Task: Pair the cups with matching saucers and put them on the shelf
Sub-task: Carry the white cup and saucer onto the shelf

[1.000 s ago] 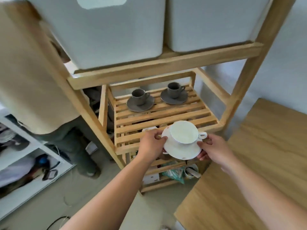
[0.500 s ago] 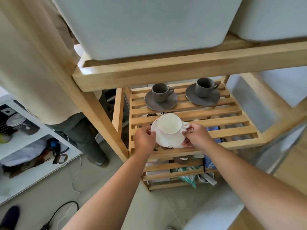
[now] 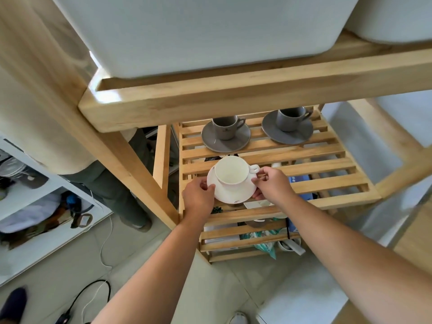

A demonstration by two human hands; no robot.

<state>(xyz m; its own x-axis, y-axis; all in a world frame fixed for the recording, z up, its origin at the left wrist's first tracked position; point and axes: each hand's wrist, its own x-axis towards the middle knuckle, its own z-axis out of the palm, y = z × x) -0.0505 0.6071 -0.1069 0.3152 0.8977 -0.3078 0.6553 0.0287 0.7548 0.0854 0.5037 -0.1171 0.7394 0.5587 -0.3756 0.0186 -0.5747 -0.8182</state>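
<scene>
A white cup (image 3: 232,170) sits on a white saucer (image 3: 230,194), held at the front left of the slatted wooden shelf (image 3: 327,174). My left hand (image 3: 198,197) grips the saucer's left rim and my right hand (image 3: 272,183) grips its right rim, just below the cup's handle. At the back of the same shelf stand two grey cups on grey saucers: one on the left (image 3: 225,127) and one on the right (image 3: 288,119). Whether the white saucer touches the slats I cannot tell.
A thick wooden upper shelf rail (image 3: 233,101) with white bins (image 3: 198,31) overhangs the slatted shelf. Lower shelves hold bags and boxes (image 3: 264,244). Another person's legs (image 3: 121,190) stand at the left. Cables (image 3: 88,293) lie on the floor.
Both hands have carried the white cup and saucer forward and left onto the slatted shelf's front area. My view has moved closer, under the upper shelf.
</scene>
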